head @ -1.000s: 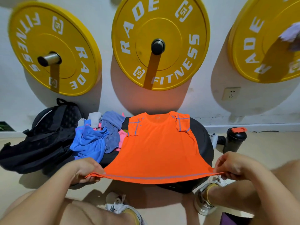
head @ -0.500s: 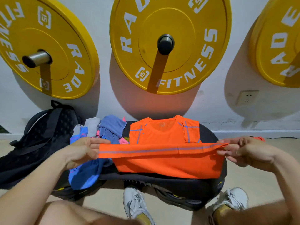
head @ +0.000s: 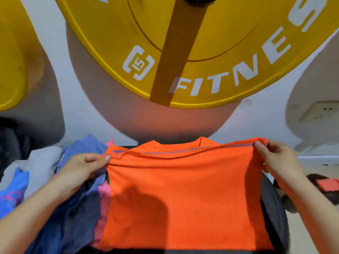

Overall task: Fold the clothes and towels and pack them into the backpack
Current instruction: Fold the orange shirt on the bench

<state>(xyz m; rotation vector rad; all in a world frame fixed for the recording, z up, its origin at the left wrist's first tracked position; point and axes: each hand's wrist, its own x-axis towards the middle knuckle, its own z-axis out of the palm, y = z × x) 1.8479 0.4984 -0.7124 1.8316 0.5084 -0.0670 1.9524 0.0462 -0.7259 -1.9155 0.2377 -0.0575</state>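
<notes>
The orange shirt [head: 183, 198] lies doubled on a dark rounded surface [head: 273, 208], its hem edge lying along the shoulders. Each grip is a narrow pinch: the left hand [head: 82, 165] holds the top left corner, the right hand [head: 275, 156] the top right. The thin knit looks light, limp and a little slippery, so it is best taken at the corners and kept taut. A pile of unfolded clothes [head: 73, 208] lies just beside it.

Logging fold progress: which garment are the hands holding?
The orange shirt, pinched by left hand and right hand; the blue, grey and pink clothes lie heaped beside it.
</notes>
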